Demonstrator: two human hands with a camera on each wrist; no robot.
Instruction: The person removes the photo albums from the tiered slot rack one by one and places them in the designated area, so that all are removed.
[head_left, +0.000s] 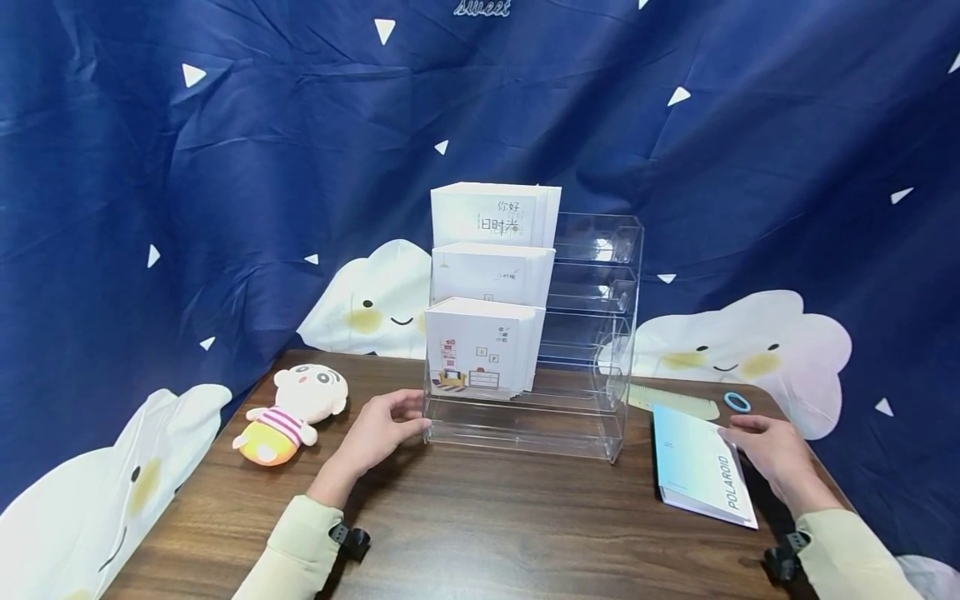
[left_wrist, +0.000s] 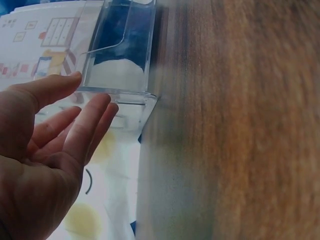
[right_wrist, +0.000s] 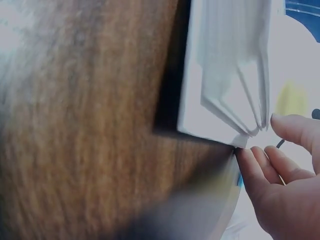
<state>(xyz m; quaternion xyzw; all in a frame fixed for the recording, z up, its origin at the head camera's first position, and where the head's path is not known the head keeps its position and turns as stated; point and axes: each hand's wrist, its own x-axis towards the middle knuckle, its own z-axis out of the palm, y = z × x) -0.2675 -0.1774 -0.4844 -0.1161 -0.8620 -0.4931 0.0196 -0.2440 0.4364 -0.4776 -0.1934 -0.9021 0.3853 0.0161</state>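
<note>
A clear acrylic tiered rack stands on the table. White picture cards or booklets fill the left side of its upper tiers; the lowest tier holds none. My left hand touches the rack's lower left edge. In the left wrist view its fingers are mostly straight, with the thumb apart from them. At right lies a pale blue and white book marked POLAROID. My right hand pinches its right edge; in the right wrist view the thumb and fingers meet the book's corner, and its white pages fan slightly.
A plush doll in a striped top lies left of the rack. Behind the book are a pale comb and a blue ring. A dark blue curtain with clouds and triangles hangs at the wooden table's back.
</note>
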